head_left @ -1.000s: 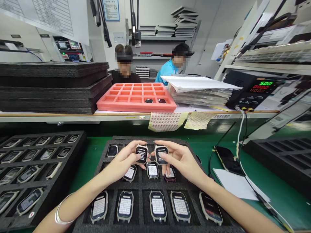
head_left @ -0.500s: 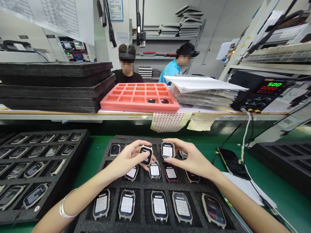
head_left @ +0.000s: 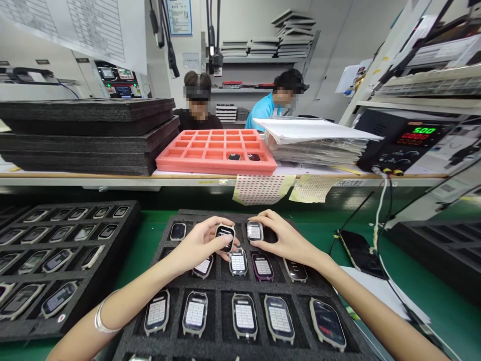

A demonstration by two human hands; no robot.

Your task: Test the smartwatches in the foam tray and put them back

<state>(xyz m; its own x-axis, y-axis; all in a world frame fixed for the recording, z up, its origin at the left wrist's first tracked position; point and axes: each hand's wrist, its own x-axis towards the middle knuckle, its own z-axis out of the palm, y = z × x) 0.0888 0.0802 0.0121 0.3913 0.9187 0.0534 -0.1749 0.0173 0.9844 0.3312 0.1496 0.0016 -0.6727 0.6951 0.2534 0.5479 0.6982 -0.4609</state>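
A black foam tray (head_left: pixel 221 288) with smartwatch bodies in its pockets lies on the green mat in front of me. My left hand (head_left: pixel 195 245) is closed round a watch body (head_left: pixel 225 235) with a dark screen, held just above the tray's far rows. My right hand (head_left: pixel 283 240) pinches another watch body (head_left: pixel 254 231) with a lit white screen, low over a far pocket. Several lit watches (head_left: pixel 244 317) fill the near row.
A second black tray of watches (head_left: pixel 56 260) lies at the left. On the shelf behind stand stacked black foam sheets (head_left: pixel 86 135), a red compartment tray (head_left: pixel 218 150), a paper stack (head_left: pixel 311 138) and a power supply (head_left: pixel 402 143). Two people sit beyond. A dark phone (head_left: pixel 356 253) and cables lie right.
Both hands have moved away from me toward the tray's far rows. The right hand's watch has gone lower and turned from a dark text screen to a white grid screen.
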